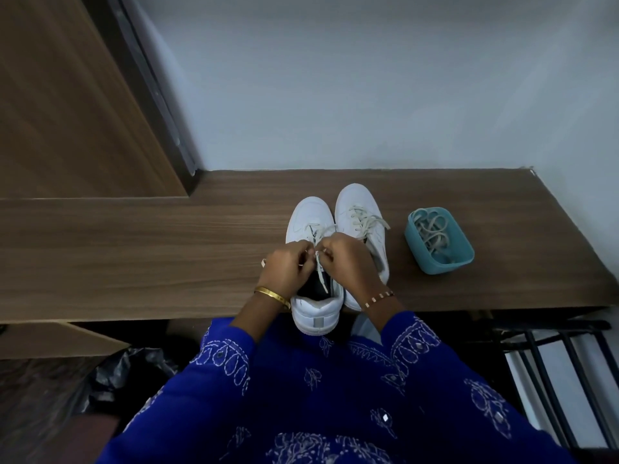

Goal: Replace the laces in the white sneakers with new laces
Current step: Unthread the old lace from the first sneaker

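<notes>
Two white sneakers stand side by side on a wooden shelf [167,249], toes pointing away from me. The left sneaker [313,314] hangs its heel over the front edge. Over its tongue, my left hand [286,267] and my right hand [348,262] each pinch a strand of its off-white lace [322,279], with a loose end trailing down into the shoe opening. The right sneaker [360,212] stays laced and partly hidden behind my right wrist.
A teal plastic tub [464,254] holding a tangle of pale laces [432,232] sits to the right of the sneakers. A grey wall rises behind the shelf. A wooden panel stands at left, a black bag [130,373] lower left, black metal bars [562,363] lower right.
</notes>
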